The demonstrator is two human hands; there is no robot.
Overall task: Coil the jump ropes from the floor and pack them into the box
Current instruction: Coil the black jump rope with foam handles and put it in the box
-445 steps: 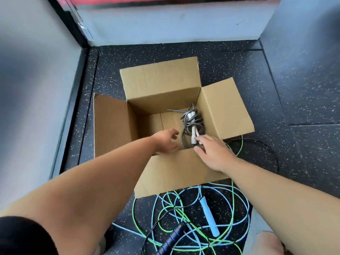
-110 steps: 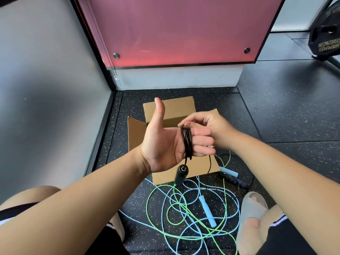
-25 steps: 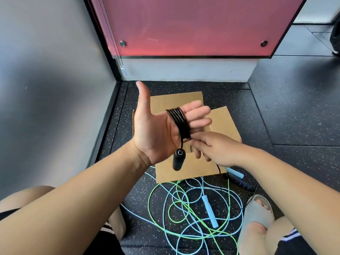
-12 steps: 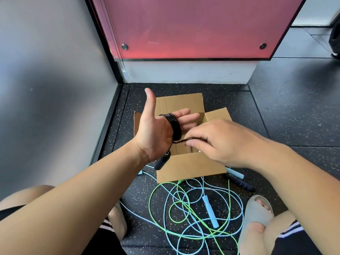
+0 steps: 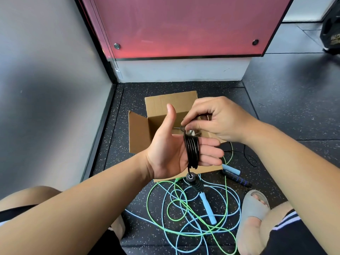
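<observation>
A grey wall (image 5: 46,74) fills the left of the frame, and a pink panel (image 5: 184,24) runs across the top centre. In the middle, the left hand (image 5: 165,155) is held palm towards the camera with its thumb raised and its fingers straight and together. The black jump rope (image 5: 191,152) is wound in several turns around those fingers. One black handle (image 5: 194,182) hangs from the bottom of the coil, just below the palm. Behind the hand, the cardboard box (image 5: 139,131) sits on the dark speckled floor (image 5: 287,111) with its flaps open. A little grey cord (image 5: 192,133) shows inside it, mostly hidden by the hands. Just right of centre, the right hand (image 5: 222,120) is above the coil with its fingers curled, pinching the black rope at the top of the windings. A thin black strand trails off to the right over the floor. In the lower centre, a green rope (image 5: 152,197) and a light blue rope (image 5: 237,205) lie in one loose tangle in front of the box, and a light blue handle (image 5: 207,208) rests among the loops. To the right of the box are a second light blue handle (image 5: 230,169) and a dark handle with blue rings (image 5: 237,179), side by side. At lower right, a foot in a grey sandal (image 5: 254,203) rests on the floor, and part of a black weight plate (image 5: 332,34) shows at the upper right edge.
</observation>
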